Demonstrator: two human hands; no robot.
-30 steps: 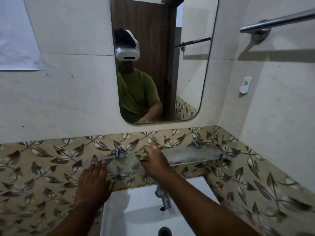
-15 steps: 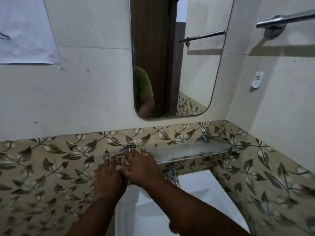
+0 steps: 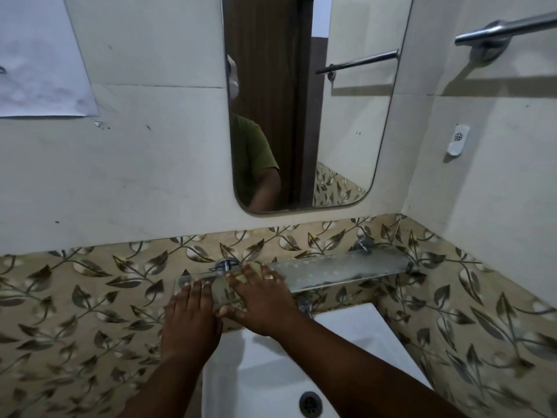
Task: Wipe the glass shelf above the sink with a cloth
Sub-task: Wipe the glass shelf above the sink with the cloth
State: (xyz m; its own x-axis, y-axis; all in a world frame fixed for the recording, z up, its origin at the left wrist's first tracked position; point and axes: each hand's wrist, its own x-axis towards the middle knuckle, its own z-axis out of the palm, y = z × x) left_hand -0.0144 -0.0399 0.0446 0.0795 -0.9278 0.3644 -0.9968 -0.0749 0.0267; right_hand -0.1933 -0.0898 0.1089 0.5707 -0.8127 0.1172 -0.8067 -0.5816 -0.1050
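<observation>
The glass shelf (image 3: 346, 268) runs along the leaf-patterned tiles above the white sink (image 3: 355, 327). My right hand (image 3: 260, 300) lies flat on the shelf's left part and presses a yellowish cloth (image 3: 241, 278) against the glass. Only a sliver of the cloth shows between the fingers. My left hand (image 3: 190, 321) rests just beside it, fingers spread over the shelf's left front edge, holding nothing. The thumb of the right hand almost touches the left hand.
A chrome bracket (image 3: 226, 263) holds the shelf at the left and another bracket (image 3: 363, 245) at the right. The tap (image 3: 304, 307) stands under the shelf, the drain (image 3: 310, 404) lower down. Above hang a mirror (image 3: 346, 116), a towel bar (image 3: 512, 28) and a paper sheet (image 3: 39, 70).
My right hand has slid the cloth left along the shelf, next to my left hand, and flattened over it. The left hand has stayed at the shelf's left end.
</observation>
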